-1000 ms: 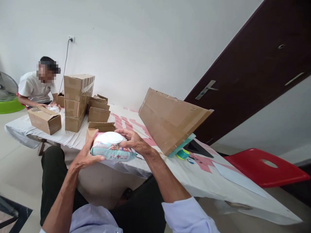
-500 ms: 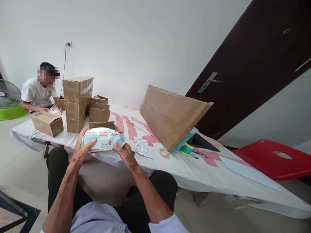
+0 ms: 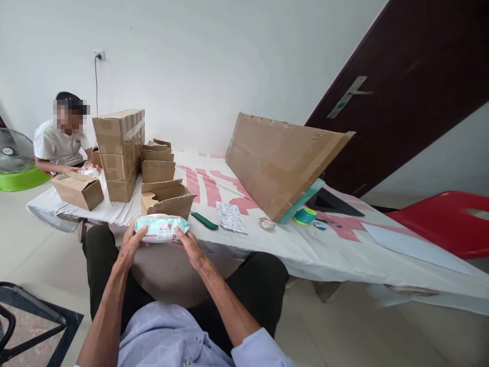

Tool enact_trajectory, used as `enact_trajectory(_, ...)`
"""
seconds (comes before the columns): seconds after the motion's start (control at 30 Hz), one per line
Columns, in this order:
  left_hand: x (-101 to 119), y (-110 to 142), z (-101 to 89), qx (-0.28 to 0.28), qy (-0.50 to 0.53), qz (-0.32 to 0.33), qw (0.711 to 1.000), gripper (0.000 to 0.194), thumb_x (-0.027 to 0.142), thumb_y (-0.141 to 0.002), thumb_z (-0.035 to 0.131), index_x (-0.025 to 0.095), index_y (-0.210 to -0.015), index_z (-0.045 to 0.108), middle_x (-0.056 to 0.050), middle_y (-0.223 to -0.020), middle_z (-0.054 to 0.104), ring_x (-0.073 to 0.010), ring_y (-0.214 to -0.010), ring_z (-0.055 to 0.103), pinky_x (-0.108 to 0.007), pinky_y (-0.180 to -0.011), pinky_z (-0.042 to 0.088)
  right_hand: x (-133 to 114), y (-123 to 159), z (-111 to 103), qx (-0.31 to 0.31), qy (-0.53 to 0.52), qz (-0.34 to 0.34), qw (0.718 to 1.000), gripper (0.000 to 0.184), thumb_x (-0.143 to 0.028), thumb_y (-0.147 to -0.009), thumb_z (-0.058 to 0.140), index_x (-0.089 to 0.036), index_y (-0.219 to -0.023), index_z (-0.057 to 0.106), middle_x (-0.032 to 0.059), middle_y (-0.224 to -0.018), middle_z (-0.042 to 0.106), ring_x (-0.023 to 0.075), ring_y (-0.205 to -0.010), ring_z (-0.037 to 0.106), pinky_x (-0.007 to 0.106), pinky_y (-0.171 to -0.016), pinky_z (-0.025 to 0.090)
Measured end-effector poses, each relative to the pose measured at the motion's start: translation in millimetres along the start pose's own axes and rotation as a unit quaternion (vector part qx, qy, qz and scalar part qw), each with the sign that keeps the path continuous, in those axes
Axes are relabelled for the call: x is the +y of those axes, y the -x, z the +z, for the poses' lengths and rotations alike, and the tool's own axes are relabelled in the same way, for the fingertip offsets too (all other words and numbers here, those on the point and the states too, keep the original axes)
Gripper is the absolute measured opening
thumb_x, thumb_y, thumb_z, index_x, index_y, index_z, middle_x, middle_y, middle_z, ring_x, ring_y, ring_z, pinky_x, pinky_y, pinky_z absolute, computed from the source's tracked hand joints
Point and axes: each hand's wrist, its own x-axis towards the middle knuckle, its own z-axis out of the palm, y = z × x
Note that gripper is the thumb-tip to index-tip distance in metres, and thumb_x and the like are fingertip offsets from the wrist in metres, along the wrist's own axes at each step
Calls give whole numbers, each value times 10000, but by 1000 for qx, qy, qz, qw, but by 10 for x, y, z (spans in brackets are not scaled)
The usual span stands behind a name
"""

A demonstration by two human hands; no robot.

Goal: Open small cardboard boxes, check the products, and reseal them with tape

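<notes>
A teal and white pack of wet wipes (image 3: 158,228) is held level between my two hands, just in front of the table edge. My left hand (image 3: 131,240) grips its left end, thumb on the near face. On the right end, my right hand (image 3: 189,245) closes with the thumb pressed against the wrapper. Right behind the pack stands an open cardboard box (image 3: 168,200) with its flaps up. A dark green box cutter or similar handle (image 3: 205,220) lies to the right of that box, beside a patterned sheet (image 3: 231,217).
Stacked cartons (image 3: 118,153) and more open boxes (image 3: 158,167) stand on the left of the covered table (image 3: 267,244). A large cardboard piece (image 3: 282,163) leans at the right, near a tape roll (image 3: 304,216). A co-worker (image 3: 61,145) sits at the far left behind a carton (image 3: 78,189).
Both hands have lowered the wipes pack slightly and tilted it. The view has shifted, and the open box and green tool behind the pack now show more fully.
</notes>
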Motion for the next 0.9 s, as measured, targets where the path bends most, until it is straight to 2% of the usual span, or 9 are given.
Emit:
enact_trajectory(0.13, -52, 33, 32, 7, -11, -27, 1000, 666, 623, -834, 765, 189, -1328, 663, -124, -1180, 728, -280, -1001, 724, -264, -608, 612, 91, 48, -38, -5, 17, 17, 1000, 801, -805, -771, 697, -267, -1365, 671, 85, -1261, 766, 343, -1220, 706, 522, -964, 634)
enact_trajectory(0.23, 70, 40, 47, 7, -16, -21, 1000, 678, 661, -827, 757, 183, -1301, 678, -116, -1102, 725, -277, -966, 714, -273, -586, 610, -19, 76, -46, -19, 14, 6, 1000, 796, -801, -799, 683, -265, -1387, 664, 92, -1289, 756, 345, -1233, 700, 521, -980, 629)
enact_trajectory(0.33, 351, 41, 83, -4, -18, 23, 1000, 687, 694, -848, 728, 189, -1312, 684, -116, -1097, 721, -276, -967, 702, -287, -603, 624, -323, 90, -36, -30, 12, -32, 999, 794, -795, -801, 706, -266, -1391, 668, 96, -1335, 739, 353, -1240, 692, 518, -1005, 623)
enact_trajectory(0.47, 786, 23, 184, -29, -5, 101, 994, 707, 708, -884, 689, 220, -1395, 647, -123, -1239, 707, -270, -989, 706, -301, -636, 641, -820, 85, -10, -39, 25, -103, 994, 751, -773, -823, 720, -261, -1371, 684, 93, -1366, 730, 352, -1277, 670, 491, -1020, 619)
enact_trajectory(0.6, 1044, -17, 290, -31, -4, 135, 990, 768, 729, -881, 676, 221, -1452, 597, -134, -1341, 685, -269, -994, 721, -326, -667, 663, -1123, 69, 6, -25, 45, -136, 989, 812, -823, -796, 706, -247, -1368, 693, 101, -1308, 754, 357, -1237, 689, 502, -1004, 621)
enact_trajectory(0.77, 1112, -26, 327, -39, -1, 142, 989, 788, 718, -877, 685, 219, -1479, 584, -138, -1421, 657, -306, -1087, 726, -369, -740, 692, -1195, 72, -9, -16, 53, -150, 987, 812, -830, -798, 702, -258, -1373, 703, 101, -1288, 761, 370, -1242, 680, 522, -1013, 612)
enact_trajectory(0.9, 1112, -52, 291, -47, 0, 130, 990, 778, 636, -867, 758, 235, -1508, 570, -141, -1494, 627, -357, -1211, 700, -443, -865, 688, -1275, 83, 25, -12, 78, -171, 982, 764, -818, -829, 681, -277, -1367, 715, 82, -1232, 778, 370, -1297, 649, 545, -1114, 543)
